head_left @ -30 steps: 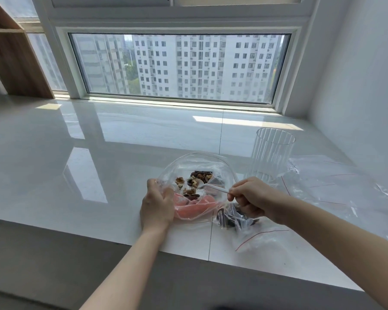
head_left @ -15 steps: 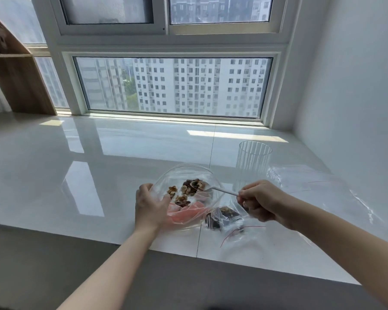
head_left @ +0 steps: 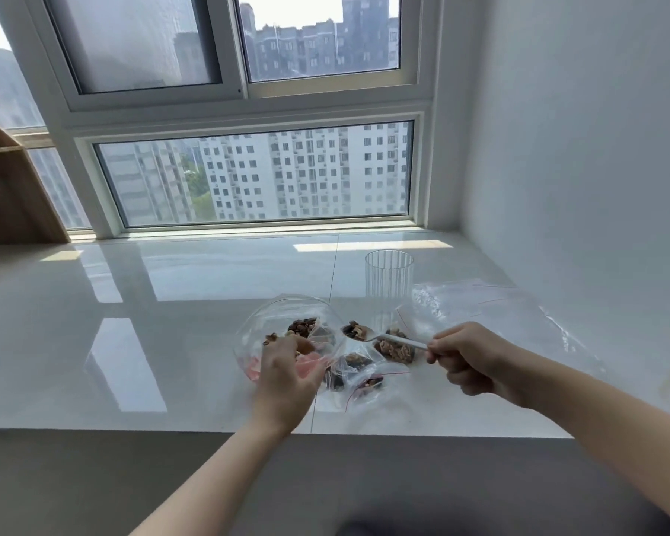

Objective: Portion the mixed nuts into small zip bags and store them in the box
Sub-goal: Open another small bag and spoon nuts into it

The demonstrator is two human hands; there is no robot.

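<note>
A clear bowl (head_left: 256,326) with mixed nuts (head_left: 302,327) stands near the counter's front edge. My left hand (head_left: 287,377) lies over its near rim, fingers curled down on it. My right hand (head_left: 465,357) pinches the handle of a spoon (head_left: 387,337). The spoon's head carries a load of nuts and hovers just right of the bowl, above several small zip bags. One small bag (head_left: 397,352) with nuts lies under the handle. Two more (head_left: 351,367) (head_left: 370,383), with red seal lines, lie nearer to me. No box is in view.
A ribbed clear glass (head_left: 389,280) stands behind the bags. Empty larger zip bags (head_left: 480,303) are spread to the right, by the white wall. A wooden shelf (head_left: 12,195) stands far left. The glossy white counter (head_left: 132,303) ends at a front edge below my hands.
The spoon has come out of the bowl loaded with nuts and moved right over the small bags. My left hand slid right along the bowl's rim. The view tilted upward.
</note>
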